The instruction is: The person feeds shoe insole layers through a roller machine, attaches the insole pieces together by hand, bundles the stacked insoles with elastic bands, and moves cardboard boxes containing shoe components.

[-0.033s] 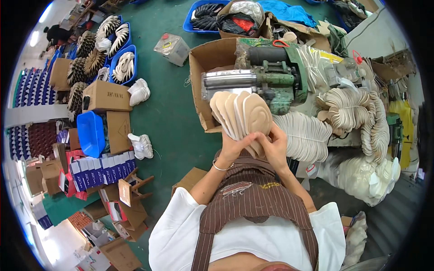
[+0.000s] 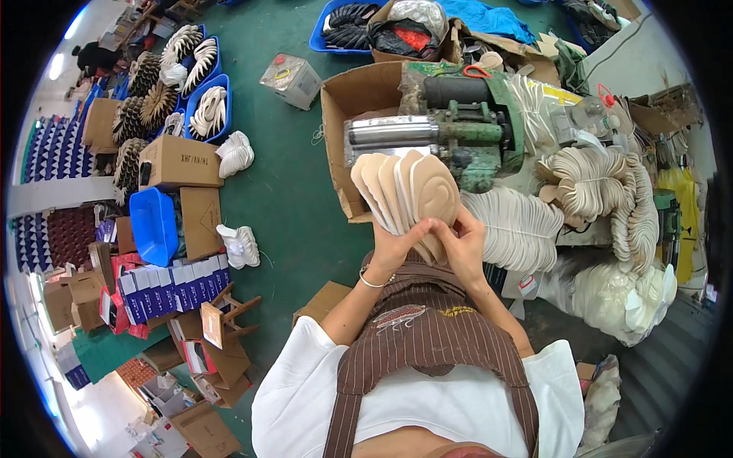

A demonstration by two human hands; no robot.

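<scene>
Both my hands hold a fanned stack of beige shoe insoles [image 2: 408, 195] in front of my chest. My left hand [image 2: 395, 248] grips the lower ends of the insoles from the left. My right hand [image 2: 460, 243] pinches the same ends from the right, its fingers against the frontmost insole. The fan spreads up and to the left, just before a green roller machine [image 2: 458, 126] with a metal roller [image 2: 385, 131]. I wear a brown striped apron and a thin bracelet on my left wrist.
Fanned piles of pale insoles [image 2: 519, 225] lie right of the machine, more [image 2: 592, 179] behind them. An open cardboard box [image 2: 347, 99] stands left of the machine. On the green floor at the left are blue bins [image 2: 153, 225], cardboard boxes [image 2: 179, 162] and bundled soles [image 2: 238, 244].
</scene>
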